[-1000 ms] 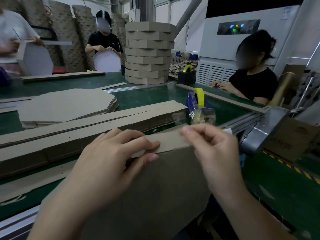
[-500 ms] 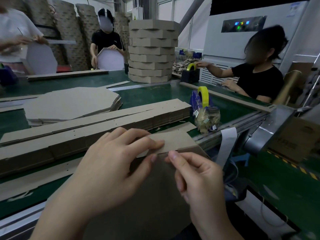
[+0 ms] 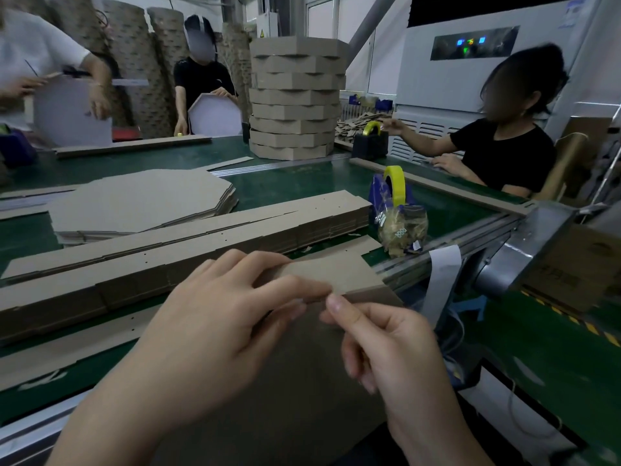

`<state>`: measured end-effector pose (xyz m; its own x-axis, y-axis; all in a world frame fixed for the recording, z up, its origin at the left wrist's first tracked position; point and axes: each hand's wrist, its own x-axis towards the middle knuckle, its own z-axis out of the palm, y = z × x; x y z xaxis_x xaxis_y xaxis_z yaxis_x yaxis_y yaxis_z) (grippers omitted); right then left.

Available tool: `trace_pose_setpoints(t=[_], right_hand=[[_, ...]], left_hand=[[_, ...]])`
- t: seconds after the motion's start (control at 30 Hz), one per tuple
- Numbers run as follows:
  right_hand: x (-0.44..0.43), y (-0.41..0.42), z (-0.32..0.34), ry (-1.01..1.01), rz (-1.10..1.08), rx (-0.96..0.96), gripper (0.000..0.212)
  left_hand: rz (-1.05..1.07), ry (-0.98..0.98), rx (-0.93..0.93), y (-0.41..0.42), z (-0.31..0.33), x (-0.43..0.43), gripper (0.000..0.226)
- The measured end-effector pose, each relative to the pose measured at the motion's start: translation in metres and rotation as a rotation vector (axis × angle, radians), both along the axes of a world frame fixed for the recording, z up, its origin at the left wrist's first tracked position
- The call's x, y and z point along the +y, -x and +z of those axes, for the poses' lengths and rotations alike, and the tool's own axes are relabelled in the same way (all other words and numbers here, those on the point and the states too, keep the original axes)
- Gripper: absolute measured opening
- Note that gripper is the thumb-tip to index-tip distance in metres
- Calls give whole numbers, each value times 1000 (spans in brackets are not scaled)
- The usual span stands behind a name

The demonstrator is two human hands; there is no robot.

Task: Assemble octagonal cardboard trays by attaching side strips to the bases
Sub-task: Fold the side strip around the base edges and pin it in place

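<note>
1 view: head-worn wide-angle camera, facing forward and down, close above left hand (image 3: 215,317), right hand (image 3: 396,351), green table (image 3: 285,186) beyond.

— Where are my hands?
— Lower middle of the frame. Your left hand (image 3: 218,324) lies over the strip (image 3: 339,274), fingers on top and thumb beneath, pinching it at the top edge of the base (image 3: 285,398).
— And my right?
— Your right hand (image 3: 396,351) is just beside it. One fingertip touches the strip's edge and the rest are curled; I can't tell if it pinches.
— Beyond them?
— Strip stack (image 3: 201,243) across the middle, flat bases (image 3: 141,203) left of centre, tape dispenser (image 3: 393,190) to the right, trays (image 3: 295,95) top centre.
</note>
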<state>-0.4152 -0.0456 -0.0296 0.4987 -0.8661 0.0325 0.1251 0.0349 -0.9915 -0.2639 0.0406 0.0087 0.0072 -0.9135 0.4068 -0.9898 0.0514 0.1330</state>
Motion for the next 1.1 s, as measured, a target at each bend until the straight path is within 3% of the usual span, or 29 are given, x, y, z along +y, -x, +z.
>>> trace_pose_setpoints(t=[0.13,0.4,0.63,0.7,0.77,0.83,0.9,1.03,1.1], right_hand=[[-2,5,1,-31,62,11,15],[-4,7,-1,13,123,25,26],[-14,14,-10,-4,157,277,29],[-14,16,-15,152,37,195,33],[-18,20,-16,496,-189,67,33],[-27,19,-8,895,-336,170,20],[-37,11,-4,1118,-250,307,35],[-47,7,-6,1035,-43,288,42],[-51,11,-8,999,-19,245,46]], left_hand=[[24,1,74,3,4,0,41],[199,279,51,29,1,-18,29],[167,292,-32,24,-5,-22,18],[170,269,-50,23,-7,-22,16],[174,230,-91,22,-8,-21,18],[179,187,-105,24,-8,-19,25],[174,179,-118,26,-8,-18,31],[171,227,-131,15,-10,-4,47],[189,242,53,-2,-14,12,55]])
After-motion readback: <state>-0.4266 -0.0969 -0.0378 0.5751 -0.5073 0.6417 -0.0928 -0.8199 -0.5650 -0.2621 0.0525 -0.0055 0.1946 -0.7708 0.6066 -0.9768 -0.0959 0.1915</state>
